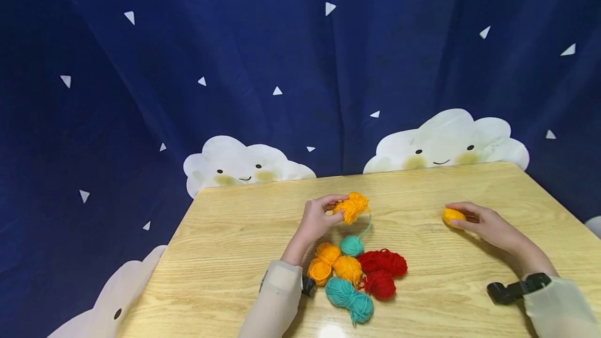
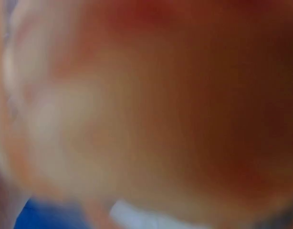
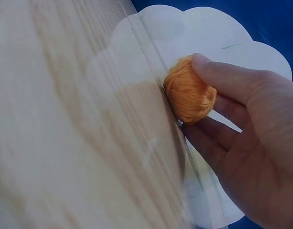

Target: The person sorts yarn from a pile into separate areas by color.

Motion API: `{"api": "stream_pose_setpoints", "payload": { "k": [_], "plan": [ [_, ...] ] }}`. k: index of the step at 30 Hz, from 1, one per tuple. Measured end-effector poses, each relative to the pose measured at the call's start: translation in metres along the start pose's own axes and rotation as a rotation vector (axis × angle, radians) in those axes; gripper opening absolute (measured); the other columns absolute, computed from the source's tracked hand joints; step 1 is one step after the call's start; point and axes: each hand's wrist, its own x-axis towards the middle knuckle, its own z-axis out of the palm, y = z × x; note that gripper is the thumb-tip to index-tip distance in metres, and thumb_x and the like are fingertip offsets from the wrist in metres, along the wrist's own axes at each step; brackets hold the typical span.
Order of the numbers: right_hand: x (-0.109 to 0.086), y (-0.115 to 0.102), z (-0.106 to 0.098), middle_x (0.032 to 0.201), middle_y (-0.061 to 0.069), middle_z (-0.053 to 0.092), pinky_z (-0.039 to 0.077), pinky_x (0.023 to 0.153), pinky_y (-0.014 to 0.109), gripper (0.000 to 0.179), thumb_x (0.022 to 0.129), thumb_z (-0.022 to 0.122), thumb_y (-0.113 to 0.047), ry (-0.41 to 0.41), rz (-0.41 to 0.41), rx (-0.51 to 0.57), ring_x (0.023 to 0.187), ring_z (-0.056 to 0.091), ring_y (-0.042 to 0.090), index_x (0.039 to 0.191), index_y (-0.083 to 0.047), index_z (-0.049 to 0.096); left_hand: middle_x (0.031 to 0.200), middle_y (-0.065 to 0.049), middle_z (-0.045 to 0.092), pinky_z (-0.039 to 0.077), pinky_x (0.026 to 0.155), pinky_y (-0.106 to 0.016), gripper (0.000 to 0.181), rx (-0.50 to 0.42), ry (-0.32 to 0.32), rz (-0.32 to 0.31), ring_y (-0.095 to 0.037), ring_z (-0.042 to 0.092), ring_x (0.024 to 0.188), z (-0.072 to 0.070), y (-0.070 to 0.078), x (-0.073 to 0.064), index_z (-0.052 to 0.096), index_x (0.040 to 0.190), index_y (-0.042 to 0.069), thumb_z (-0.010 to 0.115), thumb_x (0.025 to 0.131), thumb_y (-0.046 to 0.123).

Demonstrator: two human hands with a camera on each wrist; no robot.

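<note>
My left hand [image 1: 315, 219] grips a loose, shaggy orange yarn bundle [image 1: 352, 207] between thumb and fingers, over the middle of the table. Off to the right, my right hand [image 1: 488, 226] holds a small orange yarn ball [image 1: 452, 217]. In the right wrist view, thumb and fingertips pinch this wound ball [image 3: 187, 93]. A teal yarn ball [image 1: 352, 245] lies below the left hand's bundle, a loose strand rising from it. Blurred skin nearly fills the left wrist view, hiding that hand's grip there.
Near my left forearm lie a tied orange yarn skein [image 1: 324, 264], another orange ball [image 1: 348, 269], a red skein [image 1: 382, 262], a red ball [image 1: 380, 285] and a teal skein [image 1: 349, 299]. The wooden table [image 1: 225, 244] ends at a dark blue curtain [image 1: 263, 40] with cloud shapes.
</note>
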Motion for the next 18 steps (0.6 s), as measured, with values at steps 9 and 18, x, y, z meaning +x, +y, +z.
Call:
{"api": "stream_pose_setpoints", "payload": {
  "k": [9, 18],
  "plan": [
    [0.0, 0.0, 0.001, 0.144, 0.029, 0.045, 0.046, 0.095, 0.036, 0.061, 0.097, 0.058, -0.042, -0.008, 0.017, 0.033, 0.128, 0.043, 0.044, 0.141, -0.001, 0.048, 0.119, -0.01, 0.072, 0.056, 0.093, -0.031, 0.035, -0.011, -0.01, 0.017, -0.022, 0.069, 0.104, 0.007, 0.009, 0.007, 0.07, 0.12, 0.011, 0.068, 0.087, 0.002],
    [-0.001, 0.001, -0.002, 0.141, 0.028, 0.049, 0.038, 0.08, 0.005, 0.059, 0.097, 0.059, -0.04, 0.002, -0.015, 0.024, 0.124, 0.05, 0.035, 0.14, -0.001, 0.05, 0.12, -0.009, 0.072, 0.056, 0.094, -0.027, 0.035, 0.013, -0.038, 0.038, -0.021, 0.068, 0.105, 0.011, 0.021, 0.015, 0.07, 0.121, 0.011, 0.068, 0.087, 0.001]
  ]
}}
